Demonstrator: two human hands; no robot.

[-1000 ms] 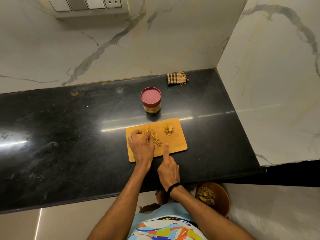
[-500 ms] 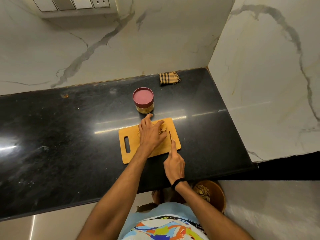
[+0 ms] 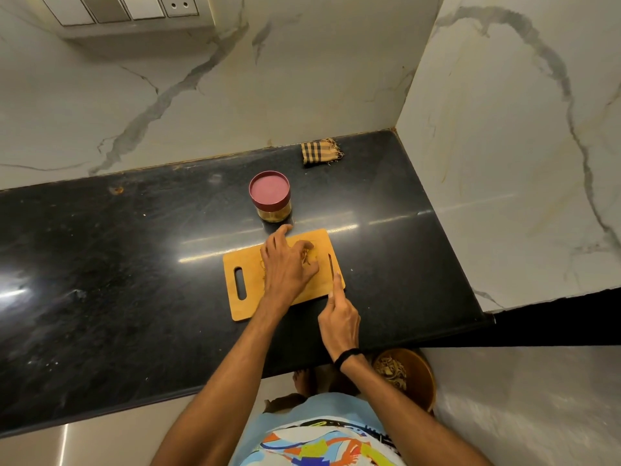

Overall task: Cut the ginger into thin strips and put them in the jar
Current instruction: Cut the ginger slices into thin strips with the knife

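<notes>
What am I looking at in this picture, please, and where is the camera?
There is no machine here: a person works with bare hands, and the one camera sits on their head, looking down. On the black counter lies a wooden cutting board. Behind it stands a jar with its red lid on, and a checked cloth lies by the wall. The left hand has its fingers curled around ginger strips on the board. The right hand holds a knife, forefinger along its back.

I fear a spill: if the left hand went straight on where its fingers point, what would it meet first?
Probably the maroon-lidded round jar, standing just beyond the left hand; the gap between them is unclear.
</notes>
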